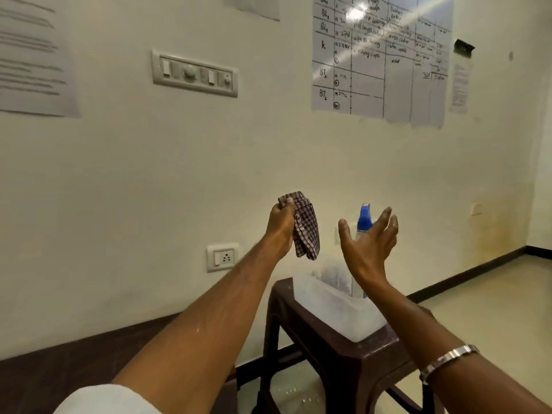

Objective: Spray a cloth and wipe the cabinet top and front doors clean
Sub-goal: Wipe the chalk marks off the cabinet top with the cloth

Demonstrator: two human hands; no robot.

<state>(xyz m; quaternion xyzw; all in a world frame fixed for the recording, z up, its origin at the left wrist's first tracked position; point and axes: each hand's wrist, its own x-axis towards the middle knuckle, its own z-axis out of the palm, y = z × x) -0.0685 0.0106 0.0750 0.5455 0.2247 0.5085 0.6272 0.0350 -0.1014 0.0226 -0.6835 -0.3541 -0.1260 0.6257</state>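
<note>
We see an evenly and fairly brightly lit room. A strong glare with streaks falls on the wall chart (379, 58), washing out its writing. The printed sheet (33, 55) at left is blurred, and wide-angle distortion bends the floor skirting (466, 276). Shadows are soft.

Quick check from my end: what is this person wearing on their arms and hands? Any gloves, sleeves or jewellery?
No gloves: both the left hand and the right hand are bare, as are the forearms. A short white sleeve shows on the left upper arm. The right wrist carries a shiny silver metal-link bracelet or watch band.
</note>
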